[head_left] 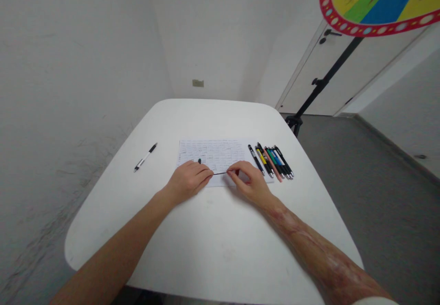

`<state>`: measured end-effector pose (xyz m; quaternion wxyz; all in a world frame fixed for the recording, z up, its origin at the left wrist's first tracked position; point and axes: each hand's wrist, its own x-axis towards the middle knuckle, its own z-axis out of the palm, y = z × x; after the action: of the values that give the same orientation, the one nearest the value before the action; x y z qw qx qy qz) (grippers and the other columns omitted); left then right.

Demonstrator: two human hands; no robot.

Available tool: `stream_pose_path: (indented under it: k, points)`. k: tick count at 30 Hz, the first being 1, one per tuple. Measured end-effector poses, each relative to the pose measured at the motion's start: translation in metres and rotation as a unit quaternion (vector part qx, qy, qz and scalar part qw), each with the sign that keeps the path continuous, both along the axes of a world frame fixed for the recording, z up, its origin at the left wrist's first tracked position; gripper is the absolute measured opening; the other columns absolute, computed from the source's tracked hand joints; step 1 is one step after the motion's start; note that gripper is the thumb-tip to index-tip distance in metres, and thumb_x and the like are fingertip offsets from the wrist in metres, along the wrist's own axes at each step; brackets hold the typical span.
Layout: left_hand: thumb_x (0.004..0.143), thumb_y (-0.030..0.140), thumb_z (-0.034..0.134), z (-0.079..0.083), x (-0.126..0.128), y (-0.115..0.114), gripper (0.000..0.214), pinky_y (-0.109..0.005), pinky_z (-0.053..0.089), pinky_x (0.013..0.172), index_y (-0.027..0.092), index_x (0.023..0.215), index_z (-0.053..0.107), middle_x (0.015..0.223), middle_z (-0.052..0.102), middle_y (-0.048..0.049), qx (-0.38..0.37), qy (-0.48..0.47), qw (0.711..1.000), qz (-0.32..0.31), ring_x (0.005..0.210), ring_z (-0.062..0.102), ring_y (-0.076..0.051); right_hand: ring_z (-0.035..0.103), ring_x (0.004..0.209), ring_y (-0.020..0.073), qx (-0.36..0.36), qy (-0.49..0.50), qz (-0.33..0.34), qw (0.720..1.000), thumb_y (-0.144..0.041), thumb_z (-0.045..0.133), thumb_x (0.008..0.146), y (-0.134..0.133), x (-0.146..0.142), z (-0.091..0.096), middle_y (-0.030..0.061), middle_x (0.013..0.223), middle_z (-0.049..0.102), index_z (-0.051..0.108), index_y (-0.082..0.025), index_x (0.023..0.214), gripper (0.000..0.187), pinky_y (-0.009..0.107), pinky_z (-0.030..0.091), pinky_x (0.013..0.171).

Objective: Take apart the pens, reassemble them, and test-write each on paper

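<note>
On the sheet of handwritten paper (192, 148), both hands work close together. A thin dark rod, like a pen refill (220, 173), spans the gap between their fingertips. My right hand (250, 181) pinches its right end between thumb and forefinger. My left hand (190, 178) is closed at the other end, its fingers pressed together. A small dark tip (199, 161) pokes out above the left knuckles; it looks like the end of a pen whose body the hand hides.
Several pens (271, 162) in mixed colours lie side by side right of the paper, partly on its edge. A white and black pen (145, 157) lies alone at left. The white table (220, 250) has rounded corners. A colourful wheel (381, 2) on a black stand (330, 73) rises beyond its right side.
</note>
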<state>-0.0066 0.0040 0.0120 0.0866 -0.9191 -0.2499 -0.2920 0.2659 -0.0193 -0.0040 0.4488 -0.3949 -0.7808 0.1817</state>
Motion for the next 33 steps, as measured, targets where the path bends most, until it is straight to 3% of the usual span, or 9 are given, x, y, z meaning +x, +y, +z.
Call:
stream_pose_path:
  k: [8, 10, 15, 17, 21, 27, 33]
  points:
    - [0.110, 0.025, 0.062, -0.001, 0.003, -0.005, 0.011, -0.036, 0.056, 0.082, 0.020, 0.111, 0.071, 0.103, 0.081, -0.0058, -0.023, -0.046, 0.998, 0.022, 0.091, 0.075, -0.019, 0.070, 0.084, 0.0235, 0.004, 0.024, -0.017, 1.000, -0.027, 0.070, 0.104, 0.000, -0.001, 0.002, 0.0049, 0.091, 0.079, 0.075, -0.026, 0.100, 0.006, 0.044, 0.055, 0.084]
    - [0.108, 0.030, 0.065, -0.001, 0.002, -0.006, 0.011, -0.035, 0.056, 0.080, 0.020, 0.112, 0.068, 0.103, 0.079, -0.0061, -0.042, -0.078, 0.994, 0.061, 0.090, 0.074, -0.020, 0.071, 0.086, 0.0242, -0.004, 0.050, -0.036, 0.998, -0.028, 0.070, 0.104, 0.001, 0.000, 0.000, 0.0057, 0.093, 0.079, 0.075, -0.025, 0.099, 0.008, 0.044, 0.056, 0.084]
    - [0.099, 0.036, 0.072, -0.007, -0.004, -0.004, 0.019, -0.032, 0.050, 0.067, 0.022, 0.097, 0.060, 0.092, 0.070, -0.0021, -0.102, -0.121, 0.958, 0.238, 0.079, 0.068, -0.019, 0.072, 0.086, 0.0247, -0.035, 0.122, -0.099, 0.987, -0.033, 0.070, 0.104, 0.005, 0.003, -0.005, 0.0056, 0.092, 0.079, 0.075, -0.025, 0.097, 0.012, 0.043, 0.058, 0.082]
    - [0.096, 0.040, 0.076, -0.010, -0.005, -0.003, 0.026, -0.032, 0.048, 0.065, 0.023, 0.090, 0.057, 0.086, 0.068, -0.0005, -0.118, -0.106, 0.951, 0.267, 0.077, 0.066, -0.020, 0.072, 0.088, 0.0258, -0.039, 0.149, -0.122, 0.981, -0.035, 0.071, 0.104, 0.007, 0.005, -0.007, 0.0060, 0.093, 0.079, 0.076, -0.026, 0.097, 0.013, 0.044, 0.059, 0.083]
    - [0.092, 0.042, 0.082, -0.015, -0.005, -0.003, 0.032, -0.032, 0.045, 0.062, 0.024, 0.084, 0.057, 0.084, 0.069, 0.0001, -0.127, -0.076, 0.955, 0.257, 0.076, 0.066, -0.021, 0.072, 0.090, 0.0261, -0.054, 0.188, -0.145, 0.970, -0.038, 0.072, 0.103, 0.011, 0.009, -0.012, 0.0061, 0.096, 0.079, 0.078, -0.026, 0.099, 0.014, 0.046, 0.060, 0.089]
    - [0.093, 0.025, 0.077, -0.015, -0.008, -0.003, 0.013, -0.032, 0.046, 0.063, 0.024, 0.086, 0.066, 0.087, 0.073, -0.0007, -0.153, -0.072, 0.956, 0.239, 0.080, 0.069, -0.021, 0.070, 0.086, 0.0233, -0.073, 0.210, -0.147, 0.964, -0.039, 0.071, 0.104, 0.012, 0.010, -0.016, 0.0057, 0.098, 0.079, 0.077, -0.025, 0.100, 0.015, 0.044, 0.059, 0.087]
    - [0.105, 0.028, 0.066, -0.009, -0.010, 0.000, 0.009, -0.038, 0.053, 0.078, 0.020, 0.100, 0.069, 0.094, 0.076, -0.0054, -0.105, -0.041, 0.984, 0.136, 0.087, 0.070, -0.022, 0.065, 0.079, 0.0205, -0.063, 0.246, -0.130, 0.958, -0.040, 0.066, 0.108, 0.012, 0.009, -0.011, 0.0052, 0.097, 0.073, 0.069, -0.025, 0.101, 0.016, 0.041, 0.057, 0.080]
